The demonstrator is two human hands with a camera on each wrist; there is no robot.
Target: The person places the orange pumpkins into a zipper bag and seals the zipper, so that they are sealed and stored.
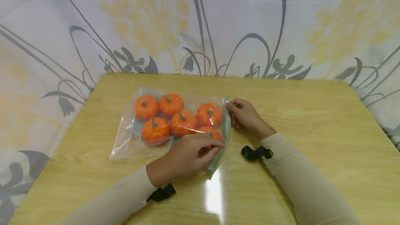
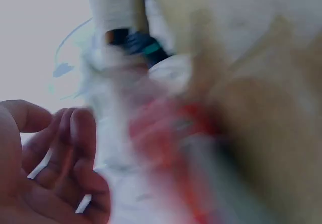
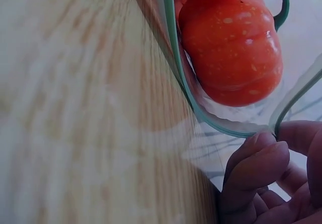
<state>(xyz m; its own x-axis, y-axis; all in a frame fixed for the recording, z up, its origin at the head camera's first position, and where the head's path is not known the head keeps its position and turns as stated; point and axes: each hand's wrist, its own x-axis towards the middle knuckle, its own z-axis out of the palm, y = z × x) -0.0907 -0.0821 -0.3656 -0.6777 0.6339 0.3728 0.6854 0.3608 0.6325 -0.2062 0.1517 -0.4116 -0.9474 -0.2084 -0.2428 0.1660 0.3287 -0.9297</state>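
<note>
A clear zip bag point(image 1: 125, 145) with a green zip edge lies flat on the table, holding several small orange pumpkins point(image 1: 184, 123) with green stems. My right hand point(image 1: 247, 115) pinches the far corner of the zip edge between thumb and fingertips. In the right wrist view the green zip strip point(image 3: 221, 129) curves away from that pinch, its two sides apart, with a pumpkin point(image 3: 231, 48) just inside. My left hand point(image 1: 190, 152) is over the near part of the bag, covering part of a pumpkin. Its thumb and bent fingers point(image 2: 83, 133) stand apart around nothing visible.
The wooden table point(image 1: 297, 114) extends right of the bag and toward me. Floral cloth point(image 1: 212, 27) stands behind the table and at its sides. Each wrist wears a black strapped device point(image 1: 254, 152). The left wrist view is largely blurred.
</note>
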